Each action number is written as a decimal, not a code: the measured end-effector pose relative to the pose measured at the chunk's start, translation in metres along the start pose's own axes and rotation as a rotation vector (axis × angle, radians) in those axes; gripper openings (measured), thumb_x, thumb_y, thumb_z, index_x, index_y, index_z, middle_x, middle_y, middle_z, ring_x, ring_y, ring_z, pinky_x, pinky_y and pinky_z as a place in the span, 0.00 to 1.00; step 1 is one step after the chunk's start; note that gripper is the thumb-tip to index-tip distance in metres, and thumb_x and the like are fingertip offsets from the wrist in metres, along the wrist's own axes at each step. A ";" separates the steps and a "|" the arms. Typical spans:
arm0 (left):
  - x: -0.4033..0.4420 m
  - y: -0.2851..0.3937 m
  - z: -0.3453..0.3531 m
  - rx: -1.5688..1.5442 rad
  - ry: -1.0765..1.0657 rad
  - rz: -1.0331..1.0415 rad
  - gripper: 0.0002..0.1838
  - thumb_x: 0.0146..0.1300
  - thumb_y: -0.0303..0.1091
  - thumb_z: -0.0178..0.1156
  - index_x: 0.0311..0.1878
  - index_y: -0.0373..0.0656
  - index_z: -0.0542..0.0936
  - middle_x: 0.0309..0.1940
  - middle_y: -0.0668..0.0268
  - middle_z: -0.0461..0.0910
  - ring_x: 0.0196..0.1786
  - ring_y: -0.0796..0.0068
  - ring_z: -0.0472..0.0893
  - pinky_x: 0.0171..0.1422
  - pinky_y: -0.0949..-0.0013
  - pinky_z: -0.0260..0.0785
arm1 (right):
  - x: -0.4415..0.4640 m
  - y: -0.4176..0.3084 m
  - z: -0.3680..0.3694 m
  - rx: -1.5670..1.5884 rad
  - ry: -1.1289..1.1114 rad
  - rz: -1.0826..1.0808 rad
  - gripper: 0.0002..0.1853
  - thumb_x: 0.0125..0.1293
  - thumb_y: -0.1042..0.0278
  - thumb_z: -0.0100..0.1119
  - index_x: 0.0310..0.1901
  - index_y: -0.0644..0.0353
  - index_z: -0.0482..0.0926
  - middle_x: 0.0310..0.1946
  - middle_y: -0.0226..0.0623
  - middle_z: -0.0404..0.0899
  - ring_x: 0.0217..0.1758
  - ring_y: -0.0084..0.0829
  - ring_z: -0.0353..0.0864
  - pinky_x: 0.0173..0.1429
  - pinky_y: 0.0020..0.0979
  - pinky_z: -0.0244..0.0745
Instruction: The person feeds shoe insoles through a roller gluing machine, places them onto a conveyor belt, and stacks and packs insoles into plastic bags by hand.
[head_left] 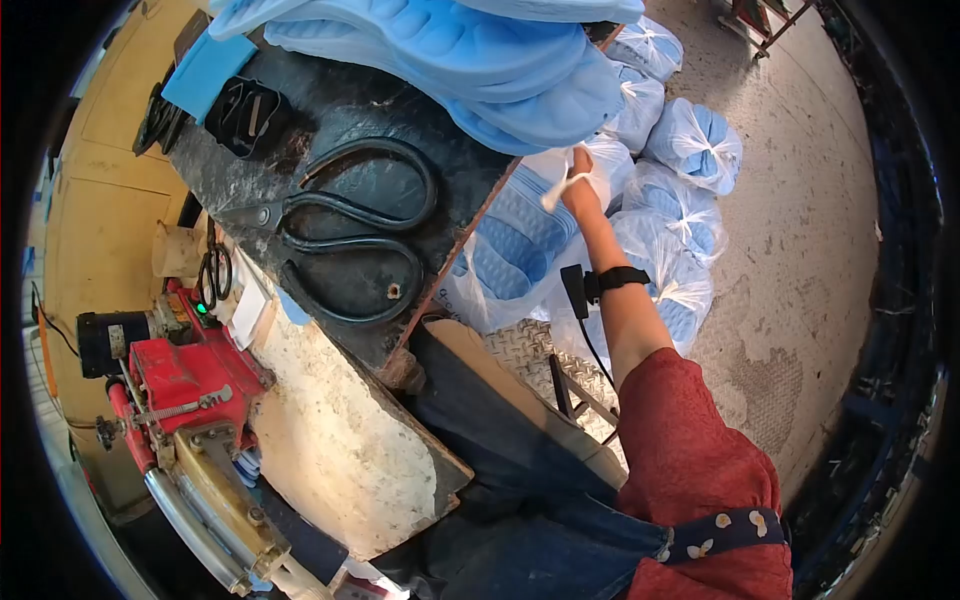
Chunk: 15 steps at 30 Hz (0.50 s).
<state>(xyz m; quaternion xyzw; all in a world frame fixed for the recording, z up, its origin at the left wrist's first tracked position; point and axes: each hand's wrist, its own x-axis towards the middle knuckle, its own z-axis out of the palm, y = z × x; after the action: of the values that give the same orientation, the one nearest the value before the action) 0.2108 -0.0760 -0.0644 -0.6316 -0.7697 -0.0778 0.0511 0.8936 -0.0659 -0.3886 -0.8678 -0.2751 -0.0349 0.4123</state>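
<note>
My right hand (pixel 579 186) reaches past the dark bench edge, fingers closed on the gathered white top of a clear plastic bag (pixel 480 295). Blue moulded soles (pixel 515 235) show through this bag. A black strap with a small device and a cable is round my right wrist. Beside the hand, a pile of light blue moulded pieces (pixel 440 50) overhangs the dark worktop (pixel 460 170). Large black-handled scissors (pixel 350 215) lie on that worktop. My left hand is not in view.
More tied bags of blue soles (pixel 697 148) sit on the floor at the right. A red machine (pixel 185 375) with metal rollers stands at the left, by a pale worn board (pixel 345 440). Smaller scissors (pixel 214 272) and a black holder (pixel 243 115) are at the upper left.
</note>
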 end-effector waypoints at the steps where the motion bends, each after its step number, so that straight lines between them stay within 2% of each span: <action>1: 0.000 0.000 0.001 0.015 -0.007 -0.021 0.15 0.68 0.42 0.60 0.46 0.37 0.79 0.46 0.53 0.80 0.45 0.59 0.80 0.50 0.60 0.73 | 0.000 0.004 0.006 0.119 0.179 -0.069 0.19 0.60 0.64 0.58 0.52 0.61 0.73 0.53 0.56 0.75 0.54 0.56 0.75 0.56 0.46 0.71; 2: 0.001 -0.003 0.003 0.014 -0.008 -0.023 0.15 0.68 0.42 0.60 0.46 0.37 0.79 0.46 0.53 0.80 0.45 0.59 0.80 0.50 0.60 0.73 | 0.002 0.009 0.008 0.117 0.178 -0.072 0.19 0.60 0.64 0.58 0.52 0.61 0.73 0.53 0.56 0.75 0.54 0.56 0.75 0.56 0.46 0.71; 4: 0.006 -0.017 0.005 -0.080 -0.083 -0.017 0.16 0.68 0.43 0.61 0.45 0.37 0.79 0.46 0.52 0.80 0.44 0.58 0.79 0.48 0.59 0.73 | 0.009 -0.003 0.000 -0.104 -0.668 0.201 0.23 0.64 0.60 0.58 0.58 0.61 0.73 0.55 0.57 0.75 0.58 0.53 0.74 0.59 0.43 0.70; 5: 0.005 -0.020 0.006 -0.078 -0.082 -0.020 0.16 0.68 0.43 0.61 0.45 0.37 0.79 0.46 0.52 0.80 0.44 0.58 0.79 0.48 0.59 0.73 | 0.003 -0.012 0.001 -0.102 -0.671 0.199 0.23 0.64 0.60 0.58 0.58 0.61 0.73 0.55 0.57 0.75 0.58 0.53 0.74 0.59 0.43 0.70; 7: 0.003 -0.024 0.011 -0.032 0.015 0.035 0.17 0.68 0.43 0.60 0.45 0.36 0.79 0.44 0.51 0.79 0.42 0.56 0.79 0.47 0.58 0.73 | -0.014 -0.034 0.007 -0.196 -0.639 0.187 0.20 0.56 0.59 0.66 0.45 0.65 0.76 0.37 0.54 0.81 0.40 0.53 0.82 0.45 0.46 0.75; 10: 0.005 -0.035 0.016 -0.045 0.037 0.053 0.17 0.69 0.42 0.58 0.45 0.35 0.79 0.44 0.49 0.79 0.42 0.54 0.79 0.47 0.57 0.73 | -0.019 -0.023 0.021 -0.317 -0.657 0.197 0.21 0.56 0.59 0.66 0.46 0.65 0.76 0.38 0.53 0.81 0.40 0.52 0.81 0.45 0.45 0.76; 15: 0.002 -0.017 0.006 0.074 -0.018 0.100 0.17 0.70 0.43 0.56 0.46 0.35 0.79 0.45 0.47 0.79 0.43 0.52 0.79 0.49 0.55 0.73 | -0.003 0.002 0.032 -0.400 -0.719 0.212 0.23 0.55 0.58 0.66 0.47 0.65 0.76 0.38 0.52 0.81 0.41 0.49 0.81 0.45 0.43 0.76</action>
<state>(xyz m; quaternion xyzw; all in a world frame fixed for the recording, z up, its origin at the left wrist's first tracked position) 0.1941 -0.0757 -0.0712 -0.6677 -0.7399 -0.0410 0.0713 0.8870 -0.0445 -0.4124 -0.9112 -0.2986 0.2596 0.1148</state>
